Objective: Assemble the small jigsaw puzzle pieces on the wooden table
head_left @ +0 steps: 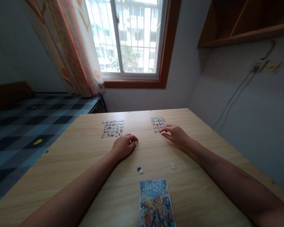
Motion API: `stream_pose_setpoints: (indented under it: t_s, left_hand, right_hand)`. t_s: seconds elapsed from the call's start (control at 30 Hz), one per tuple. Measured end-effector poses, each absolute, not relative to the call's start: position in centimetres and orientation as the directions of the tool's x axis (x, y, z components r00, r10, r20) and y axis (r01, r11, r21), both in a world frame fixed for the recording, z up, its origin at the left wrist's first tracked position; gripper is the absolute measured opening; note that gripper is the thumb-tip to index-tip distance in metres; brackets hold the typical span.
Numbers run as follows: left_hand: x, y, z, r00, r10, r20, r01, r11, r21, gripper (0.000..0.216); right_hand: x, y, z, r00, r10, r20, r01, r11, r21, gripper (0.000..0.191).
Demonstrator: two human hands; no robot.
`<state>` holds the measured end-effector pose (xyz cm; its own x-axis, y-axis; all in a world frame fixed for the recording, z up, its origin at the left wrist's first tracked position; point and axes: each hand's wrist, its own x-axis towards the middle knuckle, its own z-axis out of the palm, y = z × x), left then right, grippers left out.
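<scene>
My right hand (176, 135) reaches to the near right corner of a block of small jigsaw pieces (158, 121) laid out in rows. Its thumb and index finger are apart, with the fingertips close to the lowest pieces. My left hand (125, 145) rests on the table with its fingers curled in; whatever may be inside is hidden. Just beyond it lies a second group of jigsaw pieces (112, 128), also in rows. Nearer me are two loose pieces, one dark blue and white (140, 170), and a pale piece (173, 166).
A colourful picture card marked "Bluey" (156, 201) lies at the near middle of the wooden table (104, 195). A checked bed (49, 116) stands at the left. Behind the table is a window (137, 41); a cable (236, 94) hangs on the right wall.
</scene>
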<state>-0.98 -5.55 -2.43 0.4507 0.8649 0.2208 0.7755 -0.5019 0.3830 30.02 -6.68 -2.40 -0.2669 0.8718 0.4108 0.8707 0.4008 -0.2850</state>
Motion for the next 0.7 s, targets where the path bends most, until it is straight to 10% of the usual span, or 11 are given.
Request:
stream_pose_setpoints:
  t_s: [0.23, 0.7]
  left_hand:
    - [-1.0, -5.5, -2.6, 0.462, 0.858, 0.224, 0.767, -0.514, 0.384, 0.025]
    - [-1.1, -5.5, -2.4, 0.458, 0.862, 0.217, 0.773, -0.506, 0.383, 0.025]
  right_hand:
    - [29.3, -10.7, 3.2, -0.647, 0.677, -0.35, 0.75, 0.481, -0.454, 0.019]
    - [27.0, -12.0, 3.7, -0.429, 0.74, -0.517, 0.902, 0.375, -0.212, 0.012]
